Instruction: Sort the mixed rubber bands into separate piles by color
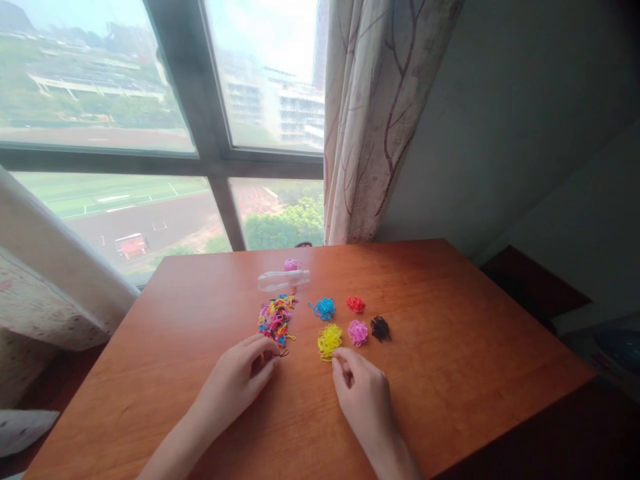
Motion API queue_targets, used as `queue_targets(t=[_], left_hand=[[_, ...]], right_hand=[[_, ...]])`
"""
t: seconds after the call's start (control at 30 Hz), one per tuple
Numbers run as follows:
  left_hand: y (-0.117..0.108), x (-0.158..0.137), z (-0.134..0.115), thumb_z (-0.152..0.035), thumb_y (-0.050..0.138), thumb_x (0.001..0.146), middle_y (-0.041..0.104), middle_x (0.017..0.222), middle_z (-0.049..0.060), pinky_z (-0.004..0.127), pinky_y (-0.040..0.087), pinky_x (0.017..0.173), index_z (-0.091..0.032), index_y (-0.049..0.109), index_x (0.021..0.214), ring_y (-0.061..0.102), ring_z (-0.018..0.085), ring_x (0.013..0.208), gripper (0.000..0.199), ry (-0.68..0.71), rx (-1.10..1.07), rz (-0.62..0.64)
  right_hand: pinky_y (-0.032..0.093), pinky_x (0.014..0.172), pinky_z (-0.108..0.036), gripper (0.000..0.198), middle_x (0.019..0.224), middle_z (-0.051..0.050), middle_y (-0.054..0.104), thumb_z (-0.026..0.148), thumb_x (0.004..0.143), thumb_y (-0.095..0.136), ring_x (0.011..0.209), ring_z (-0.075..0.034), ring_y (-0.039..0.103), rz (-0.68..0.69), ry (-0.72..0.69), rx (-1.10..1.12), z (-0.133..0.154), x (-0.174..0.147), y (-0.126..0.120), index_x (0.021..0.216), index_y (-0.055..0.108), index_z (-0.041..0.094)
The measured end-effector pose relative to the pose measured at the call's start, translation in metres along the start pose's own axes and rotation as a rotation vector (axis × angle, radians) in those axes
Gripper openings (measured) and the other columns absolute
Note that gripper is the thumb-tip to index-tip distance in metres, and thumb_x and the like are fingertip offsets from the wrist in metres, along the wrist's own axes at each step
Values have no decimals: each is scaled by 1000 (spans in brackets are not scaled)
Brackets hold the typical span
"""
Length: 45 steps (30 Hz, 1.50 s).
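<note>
My left hand is closed in a pinch at the lower edge of a mixed heap of coloured rubber bands. A dark rubber band pokes out from its fingertips. At the lower right edge of a yellow rubber band pile, the thumb and fingers of my right hand are pressed together; what they hold, if anything, is hidden. Near it lie a pink pile, a black pile, a blue pile and a red pile, each of one colour.
A clear plastic bottle-shaped container lies on its side behind the mixed heap, with a pink object beyond it. The wooden table reaches to the window. A patterned curtain hangs behind the table.
</note>
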<state>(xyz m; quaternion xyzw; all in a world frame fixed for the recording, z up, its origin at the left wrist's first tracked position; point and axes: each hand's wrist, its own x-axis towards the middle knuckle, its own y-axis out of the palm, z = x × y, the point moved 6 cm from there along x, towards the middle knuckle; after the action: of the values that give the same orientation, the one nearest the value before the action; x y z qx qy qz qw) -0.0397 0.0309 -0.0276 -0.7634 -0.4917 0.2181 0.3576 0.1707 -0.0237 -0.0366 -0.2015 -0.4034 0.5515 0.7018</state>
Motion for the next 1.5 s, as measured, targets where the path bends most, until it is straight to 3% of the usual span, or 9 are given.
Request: queue_targets(t=[0.17,0.4,0.53,0.77,1.1,1.33,1.5], left_hand=[[9,19,-38,-18,46,89,63,78,1,22,42,59,-20,62,83,55,12,63,18,98,50,34],[41,72,-118,-16,53,85,68,90,1,22,46,64,-22,65,89,65,15,78,14,360,311,169],[62,106,-140,-20,54,85,70,93,4,25,49,64,-22,66,88,68,18,79,13,401,373,205],[90,138,-143,-21,52,86,72,89,8,31,53,66,-21,70,88,71,25,80,18,414,475,259],[105,146,-143,-22,52,87,74,93,10,34,56,70,-22,71,97,72,26,81,21,398,502,275],[104,147,-146,-24,51,87,74,94,10,33,55,68,-21,70,98,72,26,82,22,394,460,247],[86,140,-140,-25,55,86,73,96,6,28,53,69,-24,69,98,71,22,83,19,365,406,214]], right_hand=[[42,63,-23,23,73,-1,68,18,95,44,64,-15,64,49,-53,9,-1,-22,1,91,66,22],[41,62,-23,24,72,-1,67,18,93,42,64,-16,64,62,-63,37,-5,-31,3,86,65,22],[41,63,-24,22,72,0,67,19,94,43,64,-16,64,60,-66,62,-4,-30,4,87,63,23],[40,62,-25,20,73,0,67,18,94,45,63,-16,63,48,-50,110,-4,-29,2,90,63,22],[42,63,-25,18,75,-1,68,18,94,47,65,-17,64,56,-31,134,-6,-29,2,90,64,22],[41,62,-25,19,73,0,68,20,94,45,65,-17,64,63,-30,134,-7,-29,3,89,64,22],[41,64,-25,19,75,0,68,18,94,45,65,-16,63,65,-34,130,-6,-29,3,90,64,23]])
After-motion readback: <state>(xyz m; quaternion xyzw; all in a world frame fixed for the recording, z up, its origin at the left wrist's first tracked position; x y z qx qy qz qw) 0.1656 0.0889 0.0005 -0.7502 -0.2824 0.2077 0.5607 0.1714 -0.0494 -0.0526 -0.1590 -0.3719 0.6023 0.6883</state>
